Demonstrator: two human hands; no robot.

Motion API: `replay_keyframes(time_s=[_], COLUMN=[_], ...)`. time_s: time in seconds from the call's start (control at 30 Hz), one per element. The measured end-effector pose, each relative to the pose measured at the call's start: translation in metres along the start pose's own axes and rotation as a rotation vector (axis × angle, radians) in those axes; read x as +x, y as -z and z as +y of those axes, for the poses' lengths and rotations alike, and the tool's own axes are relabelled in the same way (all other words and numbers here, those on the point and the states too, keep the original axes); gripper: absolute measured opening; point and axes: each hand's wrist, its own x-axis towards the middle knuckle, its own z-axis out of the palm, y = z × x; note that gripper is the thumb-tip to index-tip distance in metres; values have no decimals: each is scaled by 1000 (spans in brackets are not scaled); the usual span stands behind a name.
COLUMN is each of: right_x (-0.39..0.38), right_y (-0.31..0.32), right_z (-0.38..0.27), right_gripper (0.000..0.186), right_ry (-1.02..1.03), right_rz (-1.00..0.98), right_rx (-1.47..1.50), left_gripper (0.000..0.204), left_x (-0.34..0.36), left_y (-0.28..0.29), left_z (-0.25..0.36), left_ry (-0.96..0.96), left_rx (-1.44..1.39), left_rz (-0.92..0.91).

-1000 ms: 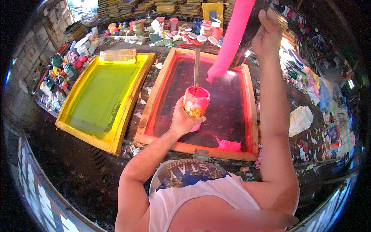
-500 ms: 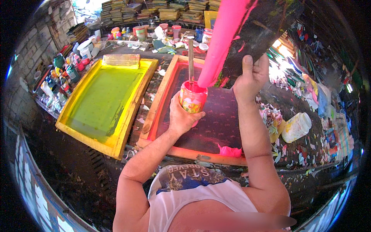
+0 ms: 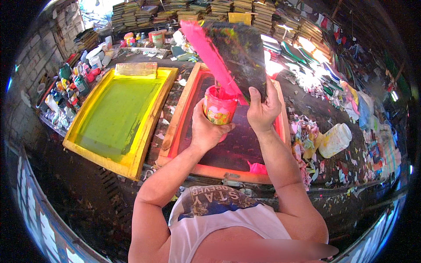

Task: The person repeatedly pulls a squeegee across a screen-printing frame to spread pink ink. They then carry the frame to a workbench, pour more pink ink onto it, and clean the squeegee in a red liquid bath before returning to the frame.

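My left hand (image 3: pixel 207 130) is wrapped round a jar of pink ink (image 3: pixel 220 109), held upright over a wood-framed printing screen (image 3: pixel 180 113). In my right hand (image 3: pixel 264 108) is a wide dark squeegee (image 3: pixel 243 52), gripped by its lower right corner with the thumb on the face toward me. Thick pink ink (image 3: pixel 209 55) coats its left edge, whose lower end is at the jar's mouth. The squeegee hides most of the stick that stood in the jar. A lump of pink ink (image 3: pixel 257 168) lies along the screen's near edge.
On the left lies a yellow-inked screen (image 3: pixel 118 114) with a squeegee (image 3: pixel 136 69) across its far end. Many bottles (image 3: pixel 81 83) crowd the left edge. A white plastic jar (image 3: pixel 334 140) lies tipped among paper scraps at right. Stacked frames (image 3: pixel 219 11) line the back.
The squeegee has swung left and away from me, and more of its dark face now shows. My right hand has come left and down, closer to the jar. My left hand has barely moved.
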Motion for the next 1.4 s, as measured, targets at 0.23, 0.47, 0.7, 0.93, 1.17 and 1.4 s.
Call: replay_keyframes(time_s=[0.23, 0.47, 0.7, 0.93, 1.17, 1.4], right_x=[-12, -16, -29, -42, -55, -98], right_y=[37, 92, 141, 159, 171, 179], right_z=[2, -5, -16, 12, 75, 118], right_gripper=[44, 48, 46, 39, 39, 31], right_ry=[173, 319, 340, -302, -515, -684], right_rz=[-166, -346, -451, -332, -581, -692], right_rx=[-252, -478, -610, -833, -1170, -1337], left_gripper=[108, 110, 108, 104, 106, 109], left_x=[1, -2, -3, -24, -61, -89], left_y=[27, 54, 79, 98, 127, 157], left_z=[31, 39, 40, 36, 24, 17], left_ry=[22, -54, -86, -5, 108, 87], left_rx=[24, 17, 91, -161, -70, 30], left_rz=[17, 87, 169, 140, 181, 250])
